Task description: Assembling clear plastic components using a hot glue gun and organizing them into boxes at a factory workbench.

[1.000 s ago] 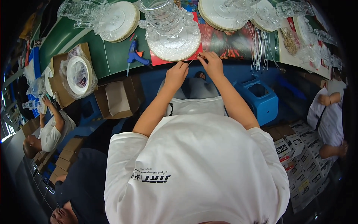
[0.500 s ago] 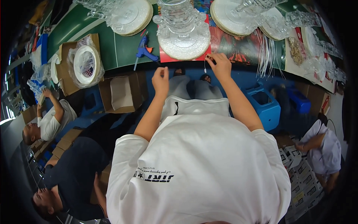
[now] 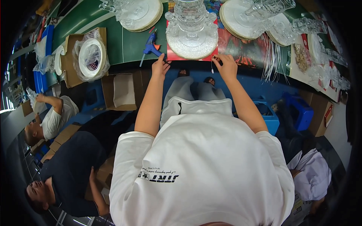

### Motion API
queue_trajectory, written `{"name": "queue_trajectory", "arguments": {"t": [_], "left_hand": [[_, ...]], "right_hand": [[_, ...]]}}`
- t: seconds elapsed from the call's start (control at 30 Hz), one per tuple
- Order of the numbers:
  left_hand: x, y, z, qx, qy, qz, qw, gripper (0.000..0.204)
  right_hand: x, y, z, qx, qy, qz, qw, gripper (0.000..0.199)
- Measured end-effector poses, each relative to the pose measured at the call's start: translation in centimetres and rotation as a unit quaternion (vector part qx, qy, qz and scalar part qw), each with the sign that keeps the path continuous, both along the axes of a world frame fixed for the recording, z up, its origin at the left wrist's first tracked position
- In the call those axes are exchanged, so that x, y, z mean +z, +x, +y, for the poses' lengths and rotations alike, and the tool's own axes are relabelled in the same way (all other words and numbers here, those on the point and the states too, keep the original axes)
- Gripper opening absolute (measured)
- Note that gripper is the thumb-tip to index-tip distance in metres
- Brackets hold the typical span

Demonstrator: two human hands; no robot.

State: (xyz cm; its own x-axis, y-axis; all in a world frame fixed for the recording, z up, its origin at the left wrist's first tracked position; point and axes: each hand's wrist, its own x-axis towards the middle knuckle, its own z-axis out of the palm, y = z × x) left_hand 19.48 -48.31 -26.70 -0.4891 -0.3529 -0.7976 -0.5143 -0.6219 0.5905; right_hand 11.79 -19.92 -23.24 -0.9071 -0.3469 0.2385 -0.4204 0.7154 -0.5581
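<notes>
Both hands rest at the table's near edge: left hand spread, right hand pinching a thin white strip. Just beyond, the stacked glass stand looks assembled; the strip remains unattached.

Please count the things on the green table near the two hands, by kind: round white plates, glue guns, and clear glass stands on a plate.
Round white plates: 3 (under the glass stand, upper left, upper right)
Blue glue guns: 1
Clear glass stands: 1
Total: 5
</notes>
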Motion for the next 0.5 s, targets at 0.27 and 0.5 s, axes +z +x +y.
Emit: {"name": "queue_trajectory", "arguments": {"t": [0.27,0.5], "left_hand": [[0.4,1.0,-2.1,-0.06,0.029,0.01,0.998,0.034],[0.9,3.0,-3.6,-0.108,0.018,0.049,0.993,0.025]], "right_hand": [[0.1,0.4,-0.4,-0.013,0.005,-0.041,0.999,0.016],[-0.1,0.7,-0.5,-0.027,-0.012,-0.053,0.998,0.019]]}}
